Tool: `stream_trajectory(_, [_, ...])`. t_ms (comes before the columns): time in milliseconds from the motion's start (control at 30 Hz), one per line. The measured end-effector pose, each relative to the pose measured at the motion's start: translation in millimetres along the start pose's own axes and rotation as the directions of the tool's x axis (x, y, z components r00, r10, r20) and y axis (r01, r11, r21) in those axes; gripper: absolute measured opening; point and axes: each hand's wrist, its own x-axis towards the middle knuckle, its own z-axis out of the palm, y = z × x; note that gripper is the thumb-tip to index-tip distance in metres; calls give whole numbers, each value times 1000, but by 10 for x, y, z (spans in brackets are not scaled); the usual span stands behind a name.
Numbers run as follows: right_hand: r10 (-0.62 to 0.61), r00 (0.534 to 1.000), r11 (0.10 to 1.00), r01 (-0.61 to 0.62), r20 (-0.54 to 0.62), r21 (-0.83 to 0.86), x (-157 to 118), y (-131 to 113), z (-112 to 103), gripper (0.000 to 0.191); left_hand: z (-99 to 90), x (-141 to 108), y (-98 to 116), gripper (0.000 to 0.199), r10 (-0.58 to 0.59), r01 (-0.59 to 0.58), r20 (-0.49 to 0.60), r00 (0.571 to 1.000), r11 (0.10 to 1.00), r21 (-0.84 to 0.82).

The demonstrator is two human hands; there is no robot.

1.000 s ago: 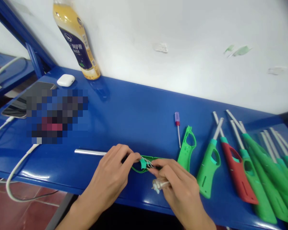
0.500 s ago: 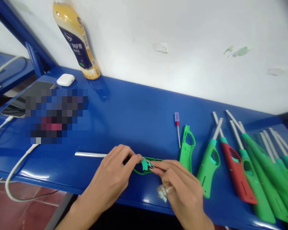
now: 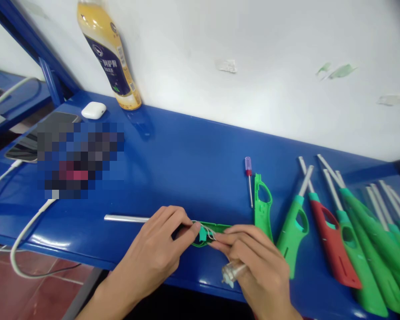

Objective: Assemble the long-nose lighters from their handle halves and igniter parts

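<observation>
An opened green gas lighter lies at the front of the table, its metal tube pointing left. My left hand is closed over the neck where tube and handle meet, hiding that part. Inside the handle sits a teal trigger with a thin pale wire beside it. Thumb and finger of my right hand pinch at this wire. A clear fuel tank with a whitish end sticks out from under the curled fingers of the same hand. The loose green shell half rests to the right.
A purple-handled screwdriver lies behind the right hand. Several green lighters and a red lighter fill the right side. At the left are a yellow drink bottle, a white earbud case, a phone and a white cable.
The right hand, with the wire and fuel tank, has shifted slightly right and down. The left hand keeps its hold on the lighter. The whole view has moved a little.
</observation>
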Motion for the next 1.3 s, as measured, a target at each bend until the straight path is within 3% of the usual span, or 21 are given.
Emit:
stream_trajectory(133, [-48, 998, 995, 51, 37, -84, -19, 4, -33, 19, -34, -45, 67, 24, -44, 46, 44, 998, 998, -38])
stream_trajectory(367, [-146, 983, 975, 162, 111, -150, -128, 11, -75, 17, 0, -83, 164, 20, -79, 78, 31, 996, 997, 12])
stream_trajectory(600, [-8, 998, 997, 13, 59, -73, -71, -4, -37, 20, 11, -60, 171, 19, -18, 20, -31, 999, 998, 65])
stream_trajectory(1033, [65, 985, 997, -57, 157, -52, -5, 4, -59, 25, 30, -120, 180, 20, -49, 50, -16, 999, 996, 77])
stream_trajectory(1300, [204, 935, 973, -161, 289, -166, 123, 6, -107, 16, 55, -196, 188, 21, -39, 51, -85, 996, 989, 138])
